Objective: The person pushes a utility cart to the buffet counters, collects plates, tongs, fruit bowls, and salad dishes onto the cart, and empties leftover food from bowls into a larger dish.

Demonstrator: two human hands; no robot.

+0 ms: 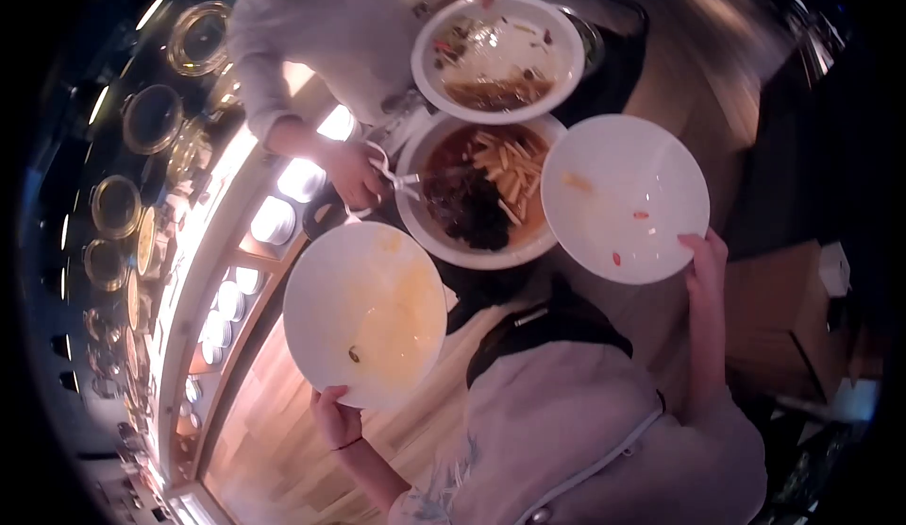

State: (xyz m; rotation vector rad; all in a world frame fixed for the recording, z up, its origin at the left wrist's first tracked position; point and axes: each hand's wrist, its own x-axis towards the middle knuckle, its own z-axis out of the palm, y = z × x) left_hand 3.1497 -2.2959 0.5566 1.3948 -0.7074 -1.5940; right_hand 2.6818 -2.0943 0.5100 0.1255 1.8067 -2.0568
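My left hand [338, 418] grips the lower rim of a white plate [321, 308] with yellow sauce smears and a small dark bit on it. Out to the right, my right hand [703, 256] holds the edge of another white plate [651, 185], which carries two red bits and a brownish smear. Between and beyond the two plates is a large white bowl [411, 218] of reddish liquid, dark pieces and pale sticks. The right plate overlaps the bowl's right edge in view.
A co-worker [330, 29] stands opposite, one hand on white-handled scissors [401, 181] over the bowl, the other on a tilted white dish [498, 58] with food remains. Lit shelves with stacked plates [274, 220] are at left; a wooden box [779, 313] is at right.
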